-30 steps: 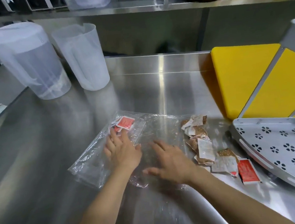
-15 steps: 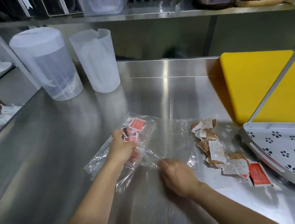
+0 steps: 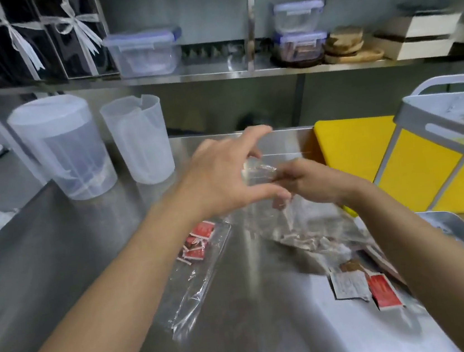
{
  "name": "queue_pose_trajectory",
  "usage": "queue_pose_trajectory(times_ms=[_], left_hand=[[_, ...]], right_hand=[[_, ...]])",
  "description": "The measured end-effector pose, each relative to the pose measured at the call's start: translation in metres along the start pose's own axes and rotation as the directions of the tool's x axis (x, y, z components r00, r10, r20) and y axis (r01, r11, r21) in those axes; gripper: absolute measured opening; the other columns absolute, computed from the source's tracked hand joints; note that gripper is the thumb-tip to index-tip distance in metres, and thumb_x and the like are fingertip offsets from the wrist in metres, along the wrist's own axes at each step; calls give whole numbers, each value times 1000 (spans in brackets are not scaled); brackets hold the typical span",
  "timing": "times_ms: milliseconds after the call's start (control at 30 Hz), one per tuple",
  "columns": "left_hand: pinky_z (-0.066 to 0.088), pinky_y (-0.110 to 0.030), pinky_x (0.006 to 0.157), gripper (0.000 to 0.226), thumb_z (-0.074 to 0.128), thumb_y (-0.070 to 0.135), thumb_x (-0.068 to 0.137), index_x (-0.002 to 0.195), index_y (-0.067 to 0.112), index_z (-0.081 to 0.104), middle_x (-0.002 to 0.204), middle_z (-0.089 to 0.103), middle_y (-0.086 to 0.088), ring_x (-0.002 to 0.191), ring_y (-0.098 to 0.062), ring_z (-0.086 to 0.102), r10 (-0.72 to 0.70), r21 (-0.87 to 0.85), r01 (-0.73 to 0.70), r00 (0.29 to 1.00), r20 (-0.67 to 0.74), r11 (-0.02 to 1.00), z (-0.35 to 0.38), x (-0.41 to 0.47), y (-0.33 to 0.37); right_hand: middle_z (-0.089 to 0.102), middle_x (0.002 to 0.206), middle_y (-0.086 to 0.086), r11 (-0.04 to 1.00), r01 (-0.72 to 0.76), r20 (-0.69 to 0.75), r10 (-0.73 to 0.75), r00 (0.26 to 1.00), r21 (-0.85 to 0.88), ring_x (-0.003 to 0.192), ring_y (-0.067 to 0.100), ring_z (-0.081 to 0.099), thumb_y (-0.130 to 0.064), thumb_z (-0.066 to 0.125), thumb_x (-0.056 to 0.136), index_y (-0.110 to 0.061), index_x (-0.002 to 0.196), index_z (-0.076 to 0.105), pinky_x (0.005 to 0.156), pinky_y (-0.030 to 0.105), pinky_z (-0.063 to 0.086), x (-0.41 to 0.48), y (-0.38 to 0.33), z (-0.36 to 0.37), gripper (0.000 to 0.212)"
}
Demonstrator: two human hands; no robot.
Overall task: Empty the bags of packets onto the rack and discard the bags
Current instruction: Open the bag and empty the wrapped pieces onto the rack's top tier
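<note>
steel counter (image 3: 59, 255); lidded jug (image 3: 60, 147) beside open jug (image 3: 138, 137) at back left; yellow boards (image 3: 356, 149) at right; shelf (image 3: 212, 74) above with clear lidded boxes (image 3: 145, 53), wooden plates (image 3: 346, 44).

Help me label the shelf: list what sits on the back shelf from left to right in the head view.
Black boxes tied with white ribbon → clear lidded container → two stacked blue-lidded containers → stack of round wooden boards → white-and-dark box.
</note>
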State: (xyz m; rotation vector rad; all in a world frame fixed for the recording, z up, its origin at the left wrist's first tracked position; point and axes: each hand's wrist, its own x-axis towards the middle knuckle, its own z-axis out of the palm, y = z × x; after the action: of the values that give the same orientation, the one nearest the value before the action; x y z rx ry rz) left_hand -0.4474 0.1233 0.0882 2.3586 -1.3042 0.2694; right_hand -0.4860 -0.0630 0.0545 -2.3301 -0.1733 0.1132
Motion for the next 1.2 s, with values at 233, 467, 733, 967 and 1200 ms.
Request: queue_pose_trajectory(times_ms=[233,467,733,967,1200], left_hand=[[33,-32,65,12,50,23,88,91,24,61,102,67,-3,96,-31,60,67,471,-83,996,51,878,-6,51,12],[32,-28,63,3,65,26,80,79,25,64,71,55,13,83,-20,56,-45,311,11,994,101,950,-44,68,-5],[45,-33,72,10,69,28,78,71,29,62,75,59,10,86,-20,57,-160,252,136,984,78,958,-67,62,-31],[51,-40,78,19,76,26,72,65,27,59,73,63,8,81,-21,61,-257,138,247,964,60,959,-79,48,-49],[40,-25,54,17,76,21,72,67,16,61,67,66,-1,63,-15,57,-296,-59,292,951,-89,955,-100,30,-71]], right_hand=[[70,70,11,992,37,-138,-20,990,120,59,7,61,-8,55,89,-7,88,60,55,12,44,-5,4,-17,6],[68,68,0,978,-40,-303,102,947,203,60,1,63,-5,68,79,-20,79,62,51,8,43,-31,48,3,16],[67,66,2,940,-100,-479,256,840,327,54,-4,61,-2,67,79,-10,78,68,51,5,42,-41,83,22,8],[70,76,11,995,-92,-604,95,791,36,71,21,63,-7,66,81,-4,86,71,69,30,48,-36,60,-20,7],[67,70,2,922,73,-787,-365,496,-381,65,26,64,-9,64,80,-6,83,71,63,37,52,-45,2,-65,8]])
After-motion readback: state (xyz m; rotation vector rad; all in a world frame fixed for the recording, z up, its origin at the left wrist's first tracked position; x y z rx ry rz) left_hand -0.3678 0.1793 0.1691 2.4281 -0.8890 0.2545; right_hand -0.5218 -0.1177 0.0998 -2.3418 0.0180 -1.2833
